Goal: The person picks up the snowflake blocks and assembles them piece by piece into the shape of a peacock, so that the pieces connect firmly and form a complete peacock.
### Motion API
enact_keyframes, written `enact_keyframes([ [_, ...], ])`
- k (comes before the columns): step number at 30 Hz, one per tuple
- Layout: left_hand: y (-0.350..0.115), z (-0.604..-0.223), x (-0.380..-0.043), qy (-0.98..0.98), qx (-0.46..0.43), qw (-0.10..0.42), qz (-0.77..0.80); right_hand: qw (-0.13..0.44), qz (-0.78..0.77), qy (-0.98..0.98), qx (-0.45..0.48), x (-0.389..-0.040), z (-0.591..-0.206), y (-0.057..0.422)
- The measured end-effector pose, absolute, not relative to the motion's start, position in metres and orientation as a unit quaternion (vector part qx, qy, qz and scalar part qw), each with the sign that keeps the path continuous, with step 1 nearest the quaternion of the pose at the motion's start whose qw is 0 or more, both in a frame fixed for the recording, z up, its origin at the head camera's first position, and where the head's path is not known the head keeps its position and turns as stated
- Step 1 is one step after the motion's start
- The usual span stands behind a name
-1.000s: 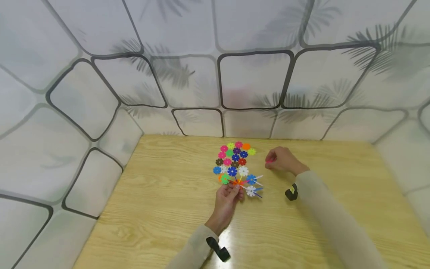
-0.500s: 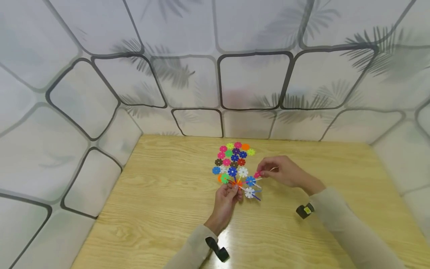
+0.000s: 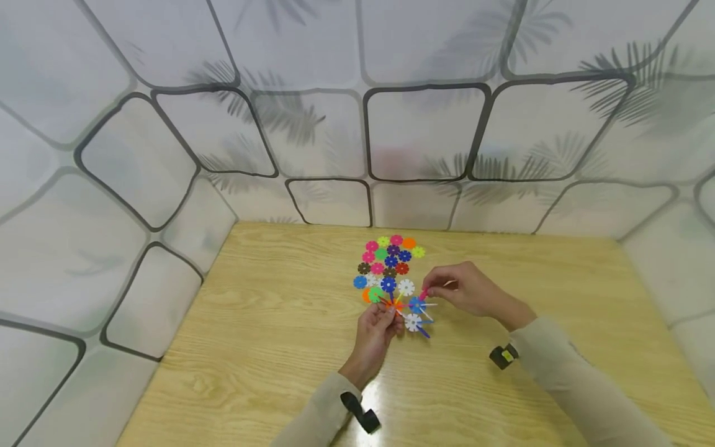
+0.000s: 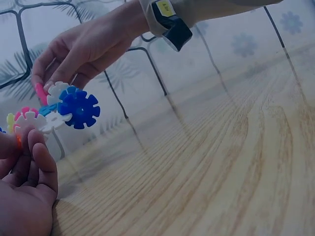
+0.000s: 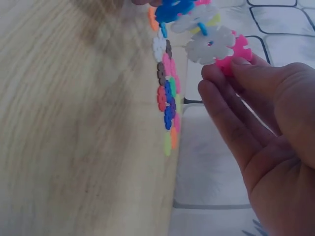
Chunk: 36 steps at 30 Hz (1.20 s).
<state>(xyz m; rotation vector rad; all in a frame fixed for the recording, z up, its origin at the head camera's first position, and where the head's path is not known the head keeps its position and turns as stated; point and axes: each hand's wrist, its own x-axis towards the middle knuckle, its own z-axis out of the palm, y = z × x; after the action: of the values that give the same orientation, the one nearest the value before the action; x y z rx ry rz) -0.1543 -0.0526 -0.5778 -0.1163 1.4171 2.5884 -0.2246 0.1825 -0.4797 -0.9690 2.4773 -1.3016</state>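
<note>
Beige sleeve first, and from it the left hand [image 3: 375, 335], out over the pale wood-grain table [image 3: 279, 298], roughly midway between its left and right edges. Thumb and fingers are pinching the bright orange plastic hub [image 3: 398, 305] of a spiky build. Beyond that, toward the table's back edge, a patch of loose, multicoloured notched plastic discs [image 3: 391, 261] lies flat.

On to the right, and out from the hub fan the spokes: a sky-blue notched plastic disc [image 3: 416, 304] faces up, with a white notched plastic disc [image 3: 413, 323] below it, thin edge-on pieces bristling from both toward the table's right edge.

Now the crucial one! A hot-pink notched plastic disc [image 3: 424, 293] is up off the table, just at the sky-blue disc's back-right rim, seen nearly edge-on, its long line slanting down and leftward into the build. Touching or slotted? Cannot tell. The right hand [image 3: 469, 288] has it pinched between thumb and fingertips, clearly the nearer grip, holding from the outer side while the left anchors the hub opposite. Lining up that slant with the sky-blue notch looks decisive.
</note>
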Motion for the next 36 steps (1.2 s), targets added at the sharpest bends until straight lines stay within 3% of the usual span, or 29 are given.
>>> enact_keyframes([
  [18, -0.056, -0.575, -0.156, 0.46, -0.024, 0.089, 0.883, -0.032, -0.466, 0.816, -0.341, -0.214, -0.507, 0.177],
  [28, -0.054, -0.569, -0.157, 0.462, -0.043, 0.096, 0.881, -0.004, -0.447, 0.826, -0.343, -0.218, -0.501, 0.178],
  [36, -0.053, -0.571, -0.153, 0.457, -0.037, 0.087, 0.885, 0.029, -0.302, 0.911, -0.28, -0.269, -0.519, 0.174],
])
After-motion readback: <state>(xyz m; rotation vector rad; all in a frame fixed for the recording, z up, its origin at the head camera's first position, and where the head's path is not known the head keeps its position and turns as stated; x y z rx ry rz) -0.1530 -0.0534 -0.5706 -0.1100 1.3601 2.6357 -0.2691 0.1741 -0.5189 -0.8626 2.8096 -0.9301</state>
